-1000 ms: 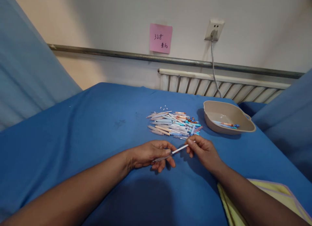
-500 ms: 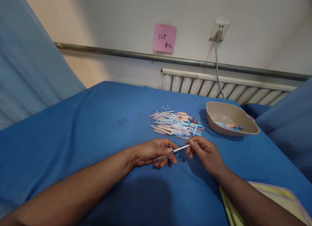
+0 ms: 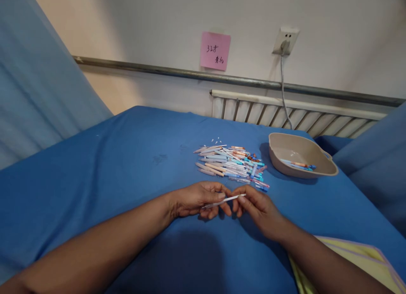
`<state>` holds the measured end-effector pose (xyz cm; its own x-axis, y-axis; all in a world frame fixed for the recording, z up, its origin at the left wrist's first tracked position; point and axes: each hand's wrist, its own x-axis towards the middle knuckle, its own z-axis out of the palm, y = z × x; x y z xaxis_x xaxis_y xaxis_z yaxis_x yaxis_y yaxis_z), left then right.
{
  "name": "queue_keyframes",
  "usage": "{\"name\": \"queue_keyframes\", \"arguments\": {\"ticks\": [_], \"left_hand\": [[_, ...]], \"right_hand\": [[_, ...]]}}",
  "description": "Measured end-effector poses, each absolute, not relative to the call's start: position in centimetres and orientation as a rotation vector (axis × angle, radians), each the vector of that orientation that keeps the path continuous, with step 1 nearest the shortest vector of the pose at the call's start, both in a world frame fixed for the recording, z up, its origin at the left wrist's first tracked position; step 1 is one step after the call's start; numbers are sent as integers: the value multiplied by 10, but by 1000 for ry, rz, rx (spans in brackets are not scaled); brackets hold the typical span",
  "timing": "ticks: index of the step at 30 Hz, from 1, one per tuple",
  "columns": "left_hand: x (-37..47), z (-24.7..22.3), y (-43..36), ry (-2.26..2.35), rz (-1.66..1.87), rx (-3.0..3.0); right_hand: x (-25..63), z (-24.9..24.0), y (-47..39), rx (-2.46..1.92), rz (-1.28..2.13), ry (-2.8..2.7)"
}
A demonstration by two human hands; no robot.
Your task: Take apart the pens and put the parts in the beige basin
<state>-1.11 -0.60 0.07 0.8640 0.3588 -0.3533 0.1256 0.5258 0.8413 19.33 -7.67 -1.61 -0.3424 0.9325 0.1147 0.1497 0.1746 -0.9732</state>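
Note:
My left hand (image 3: pixel 203 197) is closed on a clear, slim pen barrel (image 3: pixel 209 205), pinched between thumb and fingers. From the barrel's right end a thin white pen refill (image 3: pixel 232 198) sticks out, partly inside it as far as I can see. My right hand (image 3: pixel 258 207) pinches the refill near its outer end, the fingertips of both hands almost touching. Just beyond them lies a pile of pen parts (image 3: pixel 218 160), with pale barrels to the left and blue, orange and clear pieces to the right.
At the right stands a beige plastic basin (image 3: pixel 323 163) with a few pens (image 3: pixel 298 164) in it. A yellow cloth (image 3: pixel 352 260) lies at the lower right on the blue sheet (image 3: pixel 133 158). Several tiny white pieces (image 3: pixel 216 140) lie behind the pile. A radiator (image 3: pixel 285 108) runs along the wall.
My right hand has moved left and slightly down towards my left hand, and less of the white refill shows between them. My left hand has hardly moved.

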Motion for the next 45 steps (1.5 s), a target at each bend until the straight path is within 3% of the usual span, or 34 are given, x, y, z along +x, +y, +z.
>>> {"name": "queue_keyframes", "arguments": {"ticks": [6, 25, 45], "left_hand": [[-10, 0, -6, 520, 138, 1016], [-7, 0, -10, 518, 105, 878], [-4, 10, -11, 760, 208, 1226]], "right_hand": [[193, -21, -75, -1190, 1137, -1575], [189, -25, -71, -1157, 1358, -1481], [216, -6, -60, -1217, 912, -1527]]}}
